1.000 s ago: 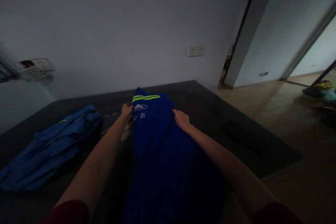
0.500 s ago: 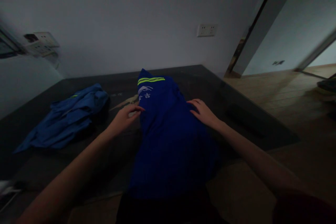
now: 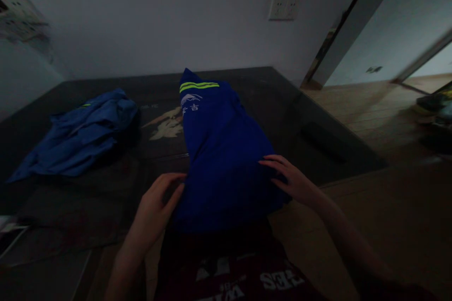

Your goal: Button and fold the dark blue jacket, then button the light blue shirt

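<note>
A bright blue work shirt (image 3: 222,141) lies folded lengthwise in front of me, its yellow-green stripes and white print at the far end. Its near end reaches the table's front edge, close to my body. My left hand (image 3: 158,202) is at the left edge of the shirt's lower part, thumb and fingers apart, fingertips touching the cloth. On the opposite edge rests my right hand (image 3: 291,178), its fingers spread over the fabric and the thumb low at the side. Neither hand visibly grips the cloth.
A crumpled blue garment (image 3: 83,134) lies on the left of the dark table (image 3: 282,103). A dark oblong object (image 3: 323,141) sits at the right. Behind the table is a wall with a socket (image 3: 283,8). Wooden floor (image 3: 363,103) lies to the right.
Both hands have moved down along the shirt's edges, from its middle toward its near end. The view has tilted downward, showing more of my printed top.
</note>
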Action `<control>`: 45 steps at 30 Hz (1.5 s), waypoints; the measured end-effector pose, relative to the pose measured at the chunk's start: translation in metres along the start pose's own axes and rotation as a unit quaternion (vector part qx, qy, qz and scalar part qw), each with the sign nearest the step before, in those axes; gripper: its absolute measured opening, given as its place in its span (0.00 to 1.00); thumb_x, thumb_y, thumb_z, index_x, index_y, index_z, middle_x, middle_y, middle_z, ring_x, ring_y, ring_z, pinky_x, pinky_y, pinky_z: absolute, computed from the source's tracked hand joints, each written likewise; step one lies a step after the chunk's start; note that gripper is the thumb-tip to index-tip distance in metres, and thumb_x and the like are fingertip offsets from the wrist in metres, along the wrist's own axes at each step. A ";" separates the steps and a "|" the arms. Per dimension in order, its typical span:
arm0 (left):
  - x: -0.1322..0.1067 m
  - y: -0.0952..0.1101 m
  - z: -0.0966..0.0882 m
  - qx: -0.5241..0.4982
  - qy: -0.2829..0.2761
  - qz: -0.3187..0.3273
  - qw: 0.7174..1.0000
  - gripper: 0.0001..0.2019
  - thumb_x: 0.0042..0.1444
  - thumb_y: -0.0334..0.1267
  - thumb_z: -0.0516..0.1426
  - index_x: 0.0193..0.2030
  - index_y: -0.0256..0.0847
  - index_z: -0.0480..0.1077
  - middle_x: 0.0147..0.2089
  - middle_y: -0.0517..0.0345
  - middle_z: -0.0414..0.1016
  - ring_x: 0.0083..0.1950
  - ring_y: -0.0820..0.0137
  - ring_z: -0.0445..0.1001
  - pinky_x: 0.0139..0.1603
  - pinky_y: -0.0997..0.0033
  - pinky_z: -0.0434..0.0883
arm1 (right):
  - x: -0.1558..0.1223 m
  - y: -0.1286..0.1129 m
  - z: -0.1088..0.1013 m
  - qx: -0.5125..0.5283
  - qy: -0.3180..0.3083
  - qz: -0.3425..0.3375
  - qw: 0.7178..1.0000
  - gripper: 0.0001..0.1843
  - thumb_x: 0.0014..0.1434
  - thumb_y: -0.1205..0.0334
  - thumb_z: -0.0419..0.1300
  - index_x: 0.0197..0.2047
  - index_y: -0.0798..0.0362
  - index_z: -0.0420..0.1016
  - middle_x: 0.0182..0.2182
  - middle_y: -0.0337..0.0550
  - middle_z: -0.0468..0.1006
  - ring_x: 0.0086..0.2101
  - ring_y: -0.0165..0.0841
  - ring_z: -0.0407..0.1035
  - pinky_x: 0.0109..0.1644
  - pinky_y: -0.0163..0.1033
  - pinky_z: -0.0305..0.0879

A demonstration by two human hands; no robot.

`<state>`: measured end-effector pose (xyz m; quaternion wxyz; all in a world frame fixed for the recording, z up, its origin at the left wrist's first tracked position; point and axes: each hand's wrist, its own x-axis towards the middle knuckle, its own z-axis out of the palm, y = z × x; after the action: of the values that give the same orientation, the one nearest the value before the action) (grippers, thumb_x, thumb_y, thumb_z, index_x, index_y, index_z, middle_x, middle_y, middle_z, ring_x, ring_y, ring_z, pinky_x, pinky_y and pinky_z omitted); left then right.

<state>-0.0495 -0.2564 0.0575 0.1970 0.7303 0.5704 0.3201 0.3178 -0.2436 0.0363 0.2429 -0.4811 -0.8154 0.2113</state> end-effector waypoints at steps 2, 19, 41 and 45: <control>-0.018 -0.007 0.006 0.011 -0.019 -0.001 1.000 0.15 0.59 0.47 0.52 0.48 0.44 0.70 0.49 0.52 0.73 0.50 0.63 0.73 0.53 0.61 0.71 | -0.004 -0.002 0.004 -0.010 0.016 -0.003 1.000 0.30 0.58 0.72 0.53 0.61 0.41 0.62 0.60 0.44 0.61 0.58 0.38 0.59 0.61 0.52 0.59; -0.041 0.013 0.029 -0.088 0.012 -0.025 0.996 0.25 0.53 0.30 0.54 0.58 0.48 0.63 0.54 0.52 0.68 0.54 0.61 0.70 0.54 0.60 0.70 | 0.022 -0.037 -0.002 0.125 0.171 -0.009 0.977 0.22 0.56 0.70 0.51 0.51 0.48 0.75 0.48 0.44 0.77 0.49 0.39 0.70 0.56 0.48 0.64; -0.062 0.005 0.019 0.005 0.112 0.048 0.993 0.12 0.56 0.32 0.54 0.43 0.49 0.73 0.47 0.55 0.68 0.47 0.63 0.71 0.45 0.62 0.73 | -0.033 -0.020 0.002 0.113 0.037 0.025 0.993 0.23 0.56 0.62 0.61 0.56 0.45 0.69 0.54 0.46 0.71 0.54 0.40 0.66 0.59 0.48 0.63; -0.061 0.005 0.023 -0.028 0.118 0.018 0.992 0.15 0.56 0.34 0.54 0.50 0.48 0.69 0.52 0.53 0.65 0.52 0.62 0.69 0.47 0.63 0.73 | -0.034 -0.024 0.007 0.096 0.008 0.016 0.995 0.31 0.53 0.54 0.66 0.59 0.46 0.65 0.57 0.50 0.67 0.56 0.42 0.62 0.60 0.50 0.61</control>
<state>-0.0390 -0.3146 0.0292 0.1428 0.6915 0.5675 0.4236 0.3116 -0.2849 0.0384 0.2906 -0.4704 -0.7817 0.2884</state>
